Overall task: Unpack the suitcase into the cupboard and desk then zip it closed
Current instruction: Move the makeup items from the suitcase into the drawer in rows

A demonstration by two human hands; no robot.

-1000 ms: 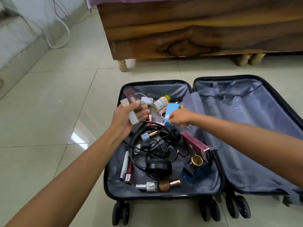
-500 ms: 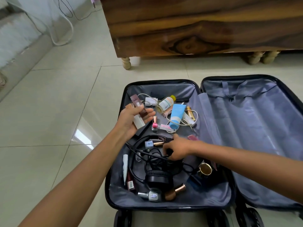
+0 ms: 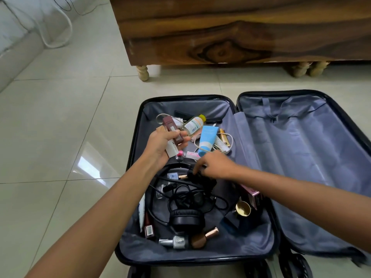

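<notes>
The black suitcase [image 3: 132, 197] lies open on the floor, grey lining showing; its right half holds nothing. The left half is full of small items. My left hand [image 3: 160, 145] grips two slim boxes, one maroon [image 3: 171, 127] and one cream [image 3: 172, 150]. My right hand [image 3: 215, 165] reaches down onto the black headphones [image 3: 186, 219] and their tangled cable, its fingertips pinching a small dark item at the upper ear cup. Around them lie a blue tube [image 3: 207, 140], a clear bottle with a yellow cap [image 3: 193, 123], a gold-capped perfume bottle [image 3: 243, 208] and nail polish bottles [image 3: 174, 241].
A wooden bed frame [image 3: 220, 37] on turned legs stands just behind the suitcase. White cables trail on the tiled floor [image 3: 60, 117] at the far left by a wall. The suitcase wheels [image 3: 295, 265] point toward me.
My right hand moved from the blue tube down to the headphones and stays there. My left hand kept hold of its boxes, barely shifting. The camera leaned closer.
</notes>
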